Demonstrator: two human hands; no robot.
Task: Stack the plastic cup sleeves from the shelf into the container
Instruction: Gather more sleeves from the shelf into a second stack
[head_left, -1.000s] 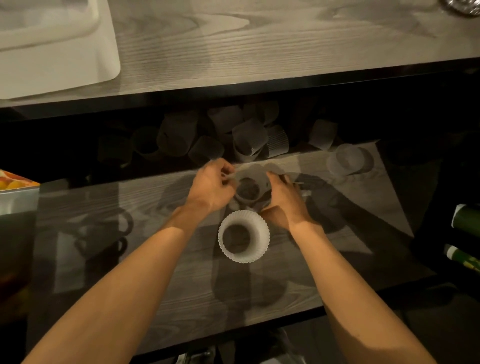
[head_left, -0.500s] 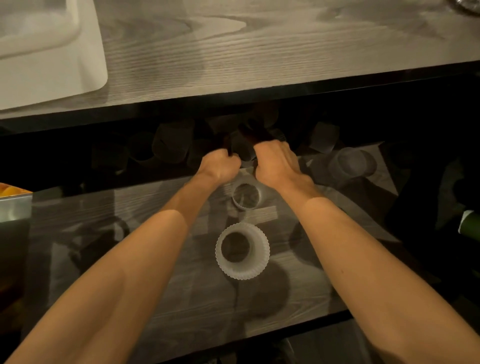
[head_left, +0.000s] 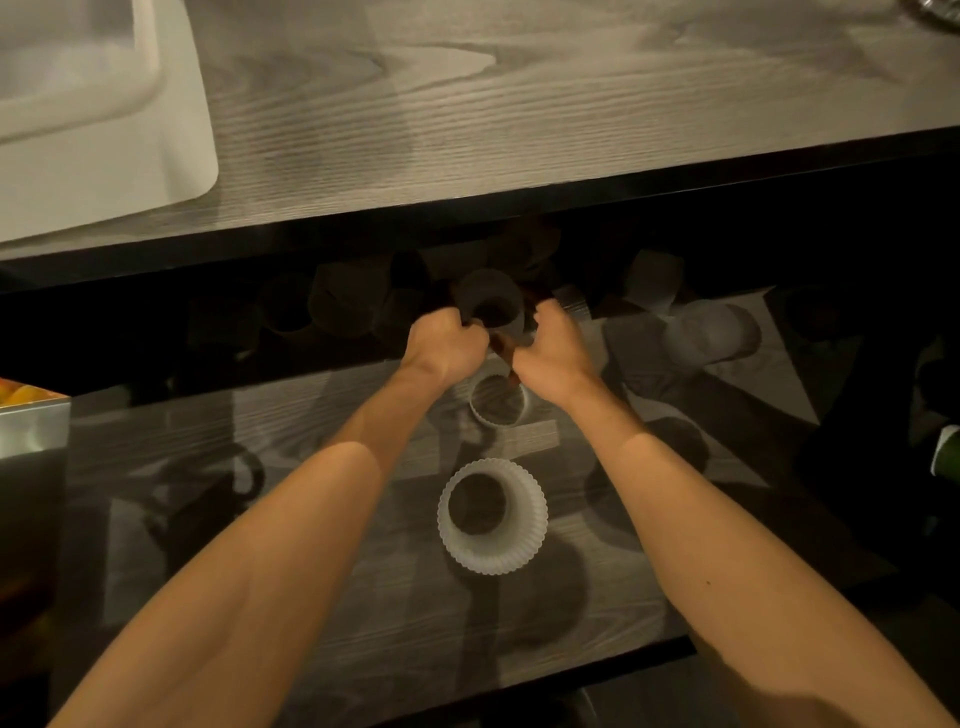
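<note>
Single head view, looking steeply down; close above the shelf (head_left: 363, 597).

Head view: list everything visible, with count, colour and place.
ribbed sleeve: one, whitish, upright on the shelf's near part
small sleeve: one, pale, upright just below the hands
held sleeve: one, dark in shadow, between both hands
loose sleeves: several, count unclear, shadowed at the shelf's back
lying sleeve: one, pale, on its side at right
shelf: one, grey woodgrain
countertop: one, grey woodgrain, above
tray: one, white, top left
left hand: gripping the held sleeve
right hand: gripping it too
</note>
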